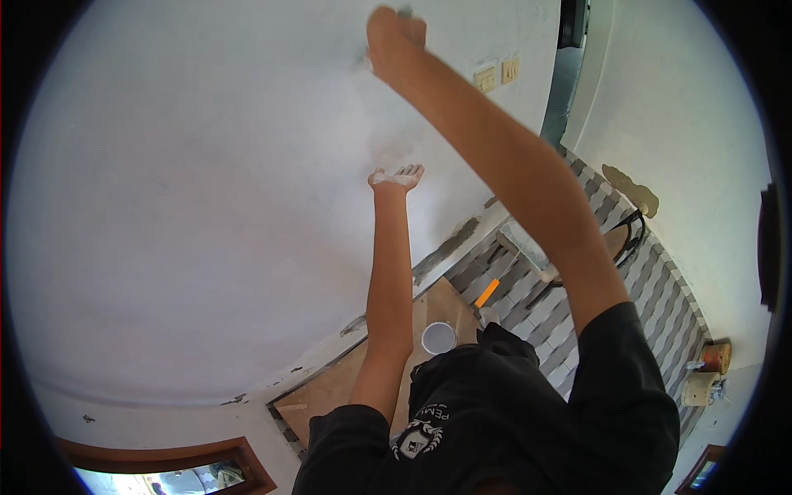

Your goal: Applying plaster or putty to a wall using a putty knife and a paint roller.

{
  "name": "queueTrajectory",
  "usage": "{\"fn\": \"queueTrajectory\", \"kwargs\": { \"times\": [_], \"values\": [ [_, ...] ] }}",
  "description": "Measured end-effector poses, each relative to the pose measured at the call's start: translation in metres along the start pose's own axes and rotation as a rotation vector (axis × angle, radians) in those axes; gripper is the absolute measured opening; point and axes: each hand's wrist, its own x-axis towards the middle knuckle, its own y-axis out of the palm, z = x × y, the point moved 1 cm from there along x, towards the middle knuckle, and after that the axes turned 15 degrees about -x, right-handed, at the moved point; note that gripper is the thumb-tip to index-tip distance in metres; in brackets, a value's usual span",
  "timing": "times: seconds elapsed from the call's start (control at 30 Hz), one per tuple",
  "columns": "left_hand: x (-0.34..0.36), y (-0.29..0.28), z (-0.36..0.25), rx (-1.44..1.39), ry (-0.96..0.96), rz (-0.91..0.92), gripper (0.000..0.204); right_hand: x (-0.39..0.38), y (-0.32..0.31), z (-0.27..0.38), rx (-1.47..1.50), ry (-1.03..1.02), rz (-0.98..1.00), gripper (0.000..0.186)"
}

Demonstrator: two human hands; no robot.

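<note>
Head view, looking down beside a pale wall (206, 206). Left hand (391, 186) spread palm-up, bearing white paste (403, 179); right hand (396, 41) higher up, curled around a greyish object (405, 11), mostly hidden. Between them, faint smudges (392, 148) on the wall: seemingly partly worked. At the base, dark rough strips (450, 250), probably left to do. Cannot tell overall completion. Below, white bucket (439, 324) on brown sheet (330, 392).

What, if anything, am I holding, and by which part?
Your right hand is curled; whether it holds anything can't be told. Your left hand is open, gripping nothing.
</note>
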Motion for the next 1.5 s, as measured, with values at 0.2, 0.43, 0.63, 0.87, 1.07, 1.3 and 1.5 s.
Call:
{"fn": "queueTrajectory", "kwargs": {
  "times": [0.2,0.43,0.63,0.87,1.07,1.3,1.5],
  "values": [
    [-0.02,-0.002,-0.012,-0.006,0.049,0.003,0.06,-0.076,0.051,0.099,-0.562,-0.135,-0.22,0.035],
    [-0.02,-0.001,0.008,0.026,0.05,0.01,0.06,-0.089,0.005,0.107,0.254,-0.728,0.269,0.023],
    [-0.015,-0.009,0.0,0.038,0.072,-0.024,0.061,-0.072,-0.074,-0.006,0.289,-0.489,0.217,0.019],
    [0.003,-0.022,-0.024,0.055,0.084,-0.065,0.063,-0.087,-0.165,-0.104,0.123,-0.163,0.007,0.021],
    [0.005,-0.026,-0.02,0.07,0.085,-0.104,0.064,-0.064,-0.164,-0.118,-0.027,-0.052,-0.209,0.019],
    [-0.001,-0.028,-0.038,0.05,0.11,-0.036,0.063,-0.079,-0.083,-0.025,-0.422,-0.016,-0.192,0.024],
    [-0.003,-0.031,-0.03,0.047,0.103,-0.062,0.064,-0.077,-0.101,-0.023,-0.108,-0.264,-0.021,0.022]
  ]
}}
